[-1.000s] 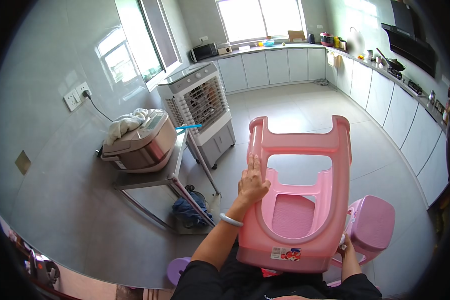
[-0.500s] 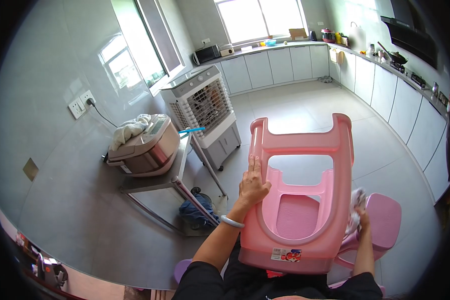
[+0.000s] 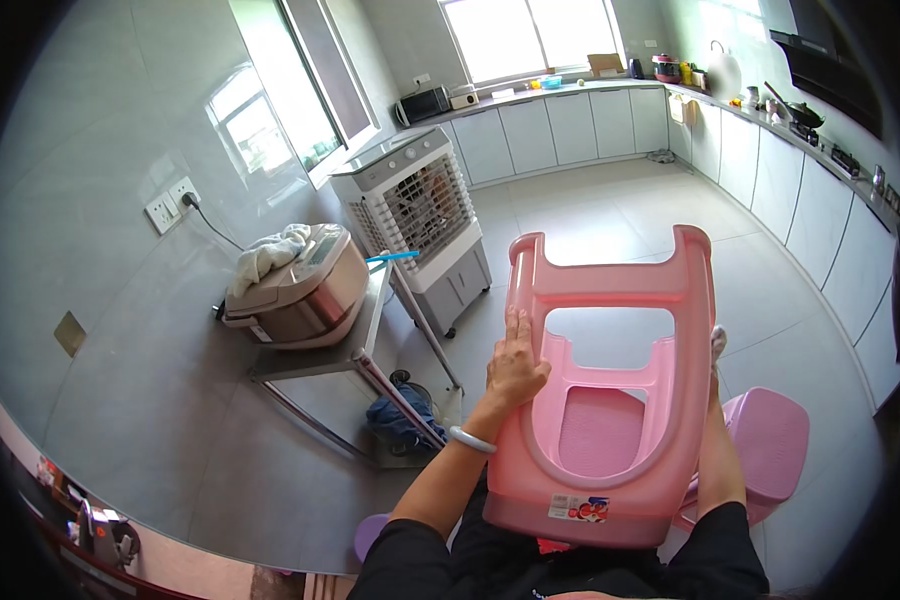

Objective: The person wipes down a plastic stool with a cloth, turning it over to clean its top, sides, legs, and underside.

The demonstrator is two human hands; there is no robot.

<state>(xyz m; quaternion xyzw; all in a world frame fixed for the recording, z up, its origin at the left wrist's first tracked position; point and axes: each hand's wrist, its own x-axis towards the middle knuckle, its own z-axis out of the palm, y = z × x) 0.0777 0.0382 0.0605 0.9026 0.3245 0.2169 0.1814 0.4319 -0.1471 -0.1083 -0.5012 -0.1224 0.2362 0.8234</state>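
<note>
A pink plastic stool (image 3: pixel 600 287) is tilted up in front of my body, with a large opening and a sticker near its lower end. My left hand (image 3: pixel 516 372) holds its left side, fingers stretched along the outer edge. Behind the stool's right side, my right hand (image 3: pixel 714 380) is mostly hidden. A bit of whitish cloth (image 3: pixel 718 341) peeks out by that hand. Beside my right forearm is another pink plastic stool (image 3: pixel 773 440), partly covered by the arm.
To the left, a rice cooker (image 3: pixel 305 290) with a cloth on top sits on a metal stand (image 3: pixel 310 362). An air cooler (image 3: pixel 415 215) stands beyond it. Cabinets (image 3: pixel 580 128) line the back and right walls. A purple object (image 3: pixel 370 535) shows by my left elbow.
My right hand and the cloth have moved forward and inward, from the open right side to behind the stool's right edge. My left hand keeps its place on the stool.
</note>
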